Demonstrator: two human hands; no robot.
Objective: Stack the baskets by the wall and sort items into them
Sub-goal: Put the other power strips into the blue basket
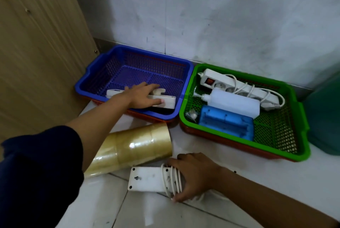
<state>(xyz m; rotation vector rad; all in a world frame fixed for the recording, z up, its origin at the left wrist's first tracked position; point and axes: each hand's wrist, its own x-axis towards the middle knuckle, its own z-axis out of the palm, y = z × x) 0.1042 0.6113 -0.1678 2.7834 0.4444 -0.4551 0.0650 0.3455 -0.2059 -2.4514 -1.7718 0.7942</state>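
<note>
- Head view, looking down at a white tiled floor by a grey wall.
- The left hand, on an arm in a dark blue sleeve, reaches forward into a blue perforated plastic basket; its fingers are closed around a white oblong power strip lying on the basket floor.
- The right hand rests palm down on the floor, fingers curled over a white flat power strip wrapped in white cord.
- Just beyond the right fingers, touching the wrapped strip, lies a stack of clear brownish packing tape rolls on its side.
- Past the right fingertips sits a green perforated plastic basket, touching the blue one; it holds a white multi-socket power strip with a red switch, a white plastic pump bottle lying down, and a translucent blue plastic box.
- Each basket sits nested in a red-orange basket, of which only the lower edge shows.
- A small pale object beside the blue box is too unclear to identify.
- A green shape is cut off at the right edge.
</note>
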